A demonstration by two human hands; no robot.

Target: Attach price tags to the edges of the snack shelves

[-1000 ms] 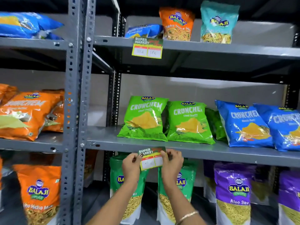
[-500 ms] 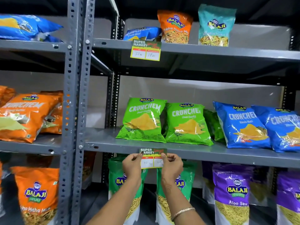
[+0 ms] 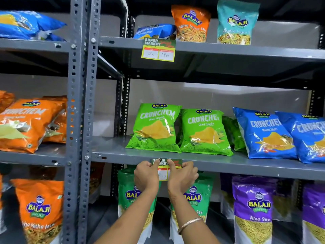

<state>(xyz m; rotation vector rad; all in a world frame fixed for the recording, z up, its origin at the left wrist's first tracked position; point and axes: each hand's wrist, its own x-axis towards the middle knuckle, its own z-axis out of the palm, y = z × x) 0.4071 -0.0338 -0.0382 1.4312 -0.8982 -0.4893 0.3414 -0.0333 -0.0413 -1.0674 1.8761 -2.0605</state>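
A green, yellow and red price tag (image 3: 165,170) lies flat against the front edge of the grey middle shelf (image 3: 246,167), below the green Crunchem bags (image 3: 155,128). My left hand (image 3: 146,176) and my right hand (image 3: 182,176) press it there, thumbs on its top strip, and cover most of its sides. Another price tag (image 3: 159,49) marked 35 and 18 hangs on the upper shelf edge (image 3: 246,50).
Grey perforated steel uprights (image 3: 84,120) stand left of my hands. Blue Crunchem bags (image 3: 267,132) sit to the right, orange bags (image 3: 24,124) on the left rack. Green packs (image 3: 195,198) and purple Aloo Sev packs (image 3: 253,208) stand on the lower shelf behind my wrists.
The tag has gone from tilted and held below the shelf edge to level and flat against it. Both thumbs have moved up onto its top strip.
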